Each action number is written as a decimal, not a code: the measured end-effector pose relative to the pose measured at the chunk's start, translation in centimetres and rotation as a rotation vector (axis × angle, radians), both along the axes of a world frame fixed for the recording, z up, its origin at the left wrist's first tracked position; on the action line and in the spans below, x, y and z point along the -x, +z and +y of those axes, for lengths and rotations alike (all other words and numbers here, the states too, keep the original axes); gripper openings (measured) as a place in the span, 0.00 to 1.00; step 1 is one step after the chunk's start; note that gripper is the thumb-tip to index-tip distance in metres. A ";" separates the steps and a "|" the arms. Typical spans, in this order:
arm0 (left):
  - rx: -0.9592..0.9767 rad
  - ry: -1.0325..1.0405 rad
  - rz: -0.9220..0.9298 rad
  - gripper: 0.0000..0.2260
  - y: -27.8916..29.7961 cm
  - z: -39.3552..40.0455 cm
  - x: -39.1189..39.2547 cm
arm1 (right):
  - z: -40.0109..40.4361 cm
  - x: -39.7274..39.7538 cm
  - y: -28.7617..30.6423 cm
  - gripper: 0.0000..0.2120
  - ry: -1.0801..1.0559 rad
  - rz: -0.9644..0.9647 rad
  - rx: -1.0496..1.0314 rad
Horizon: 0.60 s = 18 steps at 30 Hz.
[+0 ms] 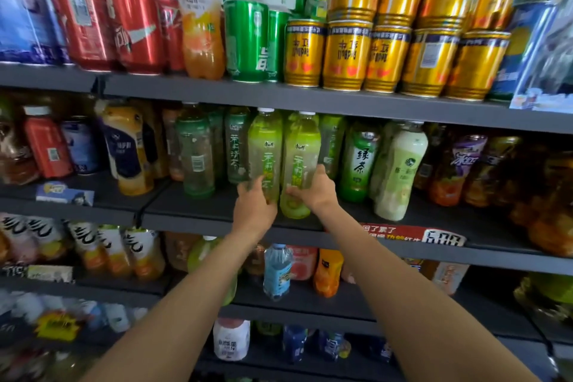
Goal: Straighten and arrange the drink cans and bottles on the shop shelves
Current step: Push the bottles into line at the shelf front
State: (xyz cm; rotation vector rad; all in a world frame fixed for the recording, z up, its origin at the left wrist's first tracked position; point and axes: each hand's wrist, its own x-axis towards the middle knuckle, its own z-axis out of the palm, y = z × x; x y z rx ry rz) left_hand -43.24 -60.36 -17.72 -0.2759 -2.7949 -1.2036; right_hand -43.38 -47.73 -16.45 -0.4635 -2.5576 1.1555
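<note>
Your left hand [252, 206] curls its fingers round one pale green tea bottle [264, 152]; your right hand [313, 191] curls round its twin [302, 161]. Both bottles stand side by side at the shelf edge [217, 220], labels outward, probably for lining them up together.

Glossy gold metal cans [347, 56] far right, shiny red metal cans [136, 31] far left, clear smooth plastic bottles [265, 152] with green film labels, matt dark grey shelf [217, 93]

My left hand [252, 205] covers the base of one green tea bottle [265, 149]. Far-left blue cans [21, 15] blurred, cut by frame edge. Right-end brown bottles [548, 195] smeared; labels unreadable. Lowest shelf [356, 363] dim, print too small.
</note>
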 end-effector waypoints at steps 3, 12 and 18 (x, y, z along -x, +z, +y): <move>-0.002 -0.007 0.001 0.25 -0.3 0.0 0.1 | -0.3 0.7 -0.3 0.33 0.010 0.001 0.011; -0.026 0.007 0.184 0.21 -0.2 1.6 -1.5 | -1.0 -0.6 -1.4 0.25 -0.078 0.119 -0.107; -0.106 -0.135 0.289 0.19 0.5 5.8 -3.4 | 2.2 -3.9 -0.2 0.08 -0.011 0.219 -0.087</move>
